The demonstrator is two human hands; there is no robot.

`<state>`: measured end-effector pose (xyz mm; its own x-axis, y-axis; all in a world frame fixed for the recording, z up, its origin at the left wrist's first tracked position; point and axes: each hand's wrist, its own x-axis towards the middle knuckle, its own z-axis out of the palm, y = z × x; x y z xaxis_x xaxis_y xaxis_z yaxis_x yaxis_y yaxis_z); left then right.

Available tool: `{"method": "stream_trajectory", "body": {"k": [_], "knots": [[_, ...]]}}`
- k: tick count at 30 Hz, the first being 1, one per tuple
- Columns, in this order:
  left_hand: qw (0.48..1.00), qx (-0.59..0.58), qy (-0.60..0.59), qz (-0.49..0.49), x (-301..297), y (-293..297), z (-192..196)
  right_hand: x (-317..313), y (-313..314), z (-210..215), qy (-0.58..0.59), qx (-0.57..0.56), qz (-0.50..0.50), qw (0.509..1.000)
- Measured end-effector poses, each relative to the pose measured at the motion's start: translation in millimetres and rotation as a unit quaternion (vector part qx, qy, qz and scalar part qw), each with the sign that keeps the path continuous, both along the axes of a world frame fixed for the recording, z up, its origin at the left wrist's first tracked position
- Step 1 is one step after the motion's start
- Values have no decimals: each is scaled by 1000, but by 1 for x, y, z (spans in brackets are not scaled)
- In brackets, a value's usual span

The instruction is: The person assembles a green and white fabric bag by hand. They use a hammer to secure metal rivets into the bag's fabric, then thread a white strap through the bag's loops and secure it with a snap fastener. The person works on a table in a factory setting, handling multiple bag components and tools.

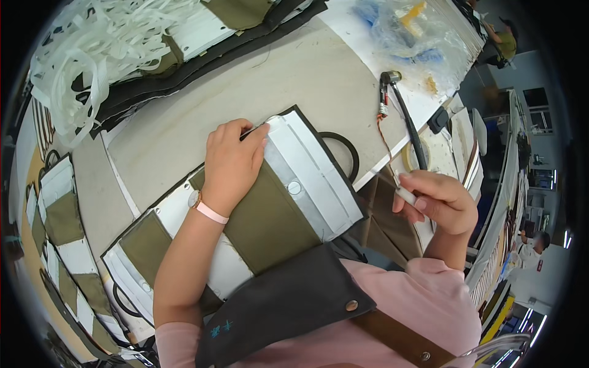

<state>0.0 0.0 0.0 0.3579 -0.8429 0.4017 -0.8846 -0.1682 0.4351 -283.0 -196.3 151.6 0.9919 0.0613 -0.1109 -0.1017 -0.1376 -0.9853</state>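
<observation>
My left hand (236,150) lies on the upper edge of an unassembled bag panel (270,214), its fingers bent together over that edge. The panel is olive fabric with white backing strips, round white discs, dark edges and dark loop handles. It lies slantwise on the worktable and reaches to my apron. Right of the panel, my right hand (438,199) is raised and closed around a small white cylindrical tool (405,195) with a thin tip. A twisted reddish cord (384,141) runs down toward that tip; whether they are joined I cannot tell.
A hammer (406,110) lies at the table's right edge beside a tape roll (418,153). Clear plastic bags (423,37) lie at the far right. White strips (98,49) heap over stacked pieces at the far left. More olive panels (64,221) are at left. People work in the background.
</observation>
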Motion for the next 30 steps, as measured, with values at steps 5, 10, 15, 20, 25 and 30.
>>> {"method": "stream_trajectory", "body": {"k": [5,10,15,20,25,30], "knots": [[1000,-7,-2,-2,2,-2,-1,85,33,-34,-100,347,-169,917],[1000,-11,15,-6,4,-2,-2,136,38,-98,-151,-229,-176,945],[1000,-9,21,-13,5,-2,0,138,49,-126,-234,-395,-174,871],[1000,-10,22,-13,5,-2,-1,140,52,-129,-261,-473,-132,831],[1000,-5,16,-16,6,-2,-1,141,52,-132,-266,-494,-113,820],[1000,-3,11,-17,6,-1,-1,141,52,-132,-261,-520,-93,808]]}}
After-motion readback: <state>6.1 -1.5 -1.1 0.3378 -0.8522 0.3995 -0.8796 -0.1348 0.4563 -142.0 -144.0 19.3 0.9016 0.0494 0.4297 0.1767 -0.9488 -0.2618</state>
